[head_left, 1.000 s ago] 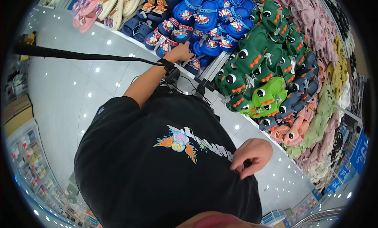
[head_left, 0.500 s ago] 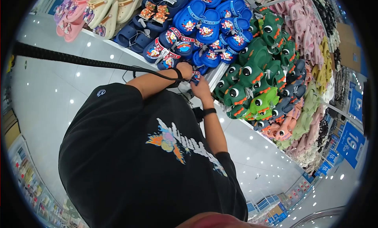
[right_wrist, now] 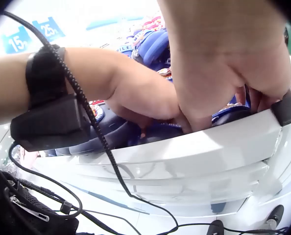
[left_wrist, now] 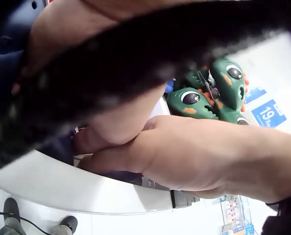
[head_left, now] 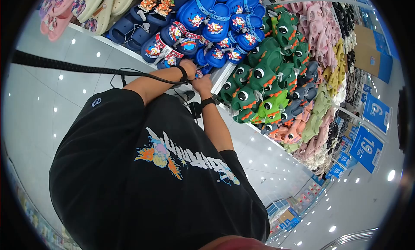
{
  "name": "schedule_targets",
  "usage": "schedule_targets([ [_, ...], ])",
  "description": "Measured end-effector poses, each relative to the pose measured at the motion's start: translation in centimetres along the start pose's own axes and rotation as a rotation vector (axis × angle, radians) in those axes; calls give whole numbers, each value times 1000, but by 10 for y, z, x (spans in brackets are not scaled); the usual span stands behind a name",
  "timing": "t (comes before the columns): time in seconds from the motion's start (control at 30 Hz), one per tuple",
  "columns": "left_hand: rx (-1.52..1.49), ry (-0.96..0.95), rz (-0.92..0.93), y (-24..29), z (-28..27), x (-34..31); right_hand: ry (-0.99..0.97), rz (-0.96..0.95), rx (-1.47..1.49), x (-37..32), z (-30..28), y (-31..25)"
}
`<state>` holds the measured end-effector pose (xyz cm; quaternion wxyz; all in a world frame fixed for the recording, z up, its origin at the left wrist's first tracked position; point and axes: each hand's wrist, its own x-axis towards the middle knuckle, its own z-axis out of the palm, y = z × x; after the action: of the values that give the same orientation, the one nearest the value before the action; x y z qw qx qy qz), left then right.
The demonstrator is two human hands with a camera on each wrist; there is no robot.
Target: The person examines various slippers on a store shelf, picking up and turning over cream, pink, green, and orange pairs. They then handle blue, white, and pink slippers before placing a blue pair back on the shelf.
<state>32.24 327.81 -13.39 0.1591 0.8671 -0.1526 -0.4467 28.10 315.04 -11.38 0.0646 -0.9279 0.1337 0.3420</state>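
Observation:
Both hands are together at the front corner of a display bin, over a small dark blue clog (head_left: 198, 73) with a printed strap. My left hand (head_left: 189, 68) reaches down from the left, its fingers curled down at dark blue clogs, with the fingertips partly hidden. Right beside it, my right hand (head_left: 202, 83) grips the small clog, thumb on one side and fingers on the other. Between that thumb and those fingers, part of the blue clog (right_wrist: 231, 115) shows in the right wrist view. The thumb of my left hand (left_wrist: 118, 129) meets the fingers of my right hand (left_wrist: 184, 152).
Navy clogs (head_left: 153, 47) and bright blue clogs (head_left: 217, 26) are piled behind the hands. Green dinosaur clogs (head_left: 263, 70) fill the neighbouring bin, past a white divider (head_left: 225, 79). The bin's white front edge (right_wrist: 209, 147) runs below the hands. A black cable (head_left: 86, 67) crosses the left arm.
My right hand has moved from in front of the shirt up to the bin beside my left hand and taken hold of the small clog. The view has shifted right, so the shelves appear further left.

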Motion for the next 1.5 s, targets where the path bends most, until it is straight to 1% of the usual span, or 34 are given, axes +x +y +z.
schedule_targets([
  [0.03,-6,-2,4,1,1,0,-1,3,-6,-2,3,-2],
  [0.1,-13,216,0,-1,17,10,78,70,27,-7,8,-6],
  [0.13,-87,180,-23,-3,22,20,83,63,28,-9,10,-6],
  [0.17,-89,175,-19,-1,20,16,81,68,25,-15,11,-5],
  [0.23,24,134,-49,2,11,4,133,-15,122,-29,9,-7],
  [0.27,77,52,28,-2,9,9,119,-41,131,-28,11,-4],
  [0.3,82,50,35,-7,13,21,122,-33,135,-28,10,-1],
  [0.37,122,25,76,-11,19,35,127,-85,233,-30,8,8],
  [0.43,65,50,83,-13,18,44,129,-108,241,-34,8,15],
  [0.47,49,-4,108,-13,14,51,128,-142,251,-36,8,16],
  [0.5,33,-59,133,-10,11,56,131,-137,249,-38,7,16],
  [0.53,33,-61,139,-7,12,60,111,-144,264,-41,8,17],
  [0.57,-53,-92,106,-5,6,58,92,-154,279,-43,9,17],
  [0.6,-137,-121,70,-4,-2,56,114,-170,273,-47,11,18],
  [0.63,-135,-118,71,-2,-10,53,117,-170,274,-52,11,19],
  [0.7,-176,-219,45,4,-22,46,285,-320,311,-57,17,28],
  [0.73,-175,-220,42,7,-27,43,283,-322,313,-60,18,35],
  [0.8,-212,-210,69,8,-38,35,345,-344,464,-66,11,48],
  [0.83,-188,-198,26,12,-43,27,369,-370,494,-60,19,61],
  [0.87,-152,-222,25,17,-52,22,314,-359,526,-64,12,69],
  [0.9,-114,-246,25,20,-60,19,240,-350,667,-64,12,78],
  [0.93,-70,-225,35,22,-67,14,201,-352,790,-62,18,89],
  [0.97,-27,-204,51,24,-70,11,179,-322,784,-74,7,89],
  [1.0,-4,-216,91,24,-66,20,180,-318,791,-81,4,91],
  [1.03,-5,-211,87,23,-63,27,181,-317,795,-87,-1,92],
  [1.1,-155,-245,68,31,-63,19,197,-340,792,-91,1,97],
  [1.17,-152,-130,55,42,-63,11,205,-356,800,-96,6,98],
  [1.23,-100,-70,55,52,-68,-3,205,-320,835,-98,6,101],
  [1.3,-210,-286,204,54,-76,0,199,-299,879,-99,4,106],
  [1.37,-262,-348,338,57,-86,-9,193,-326,840,-96,3,115],
  [1.4,-353,-333,400,57,-92,-22,203,-284,827,-96,3,118],
  [1.43,-446,-320,462,55,-98,-35,163,-275,819,-87,10,128],
  [1.47,-612,-412,536,51,-108,-51,151,-249,844,-88,9,130],
  [1.5,-682,-494,559,48,-134,-94,139,-223,869,-89,9,130],
])
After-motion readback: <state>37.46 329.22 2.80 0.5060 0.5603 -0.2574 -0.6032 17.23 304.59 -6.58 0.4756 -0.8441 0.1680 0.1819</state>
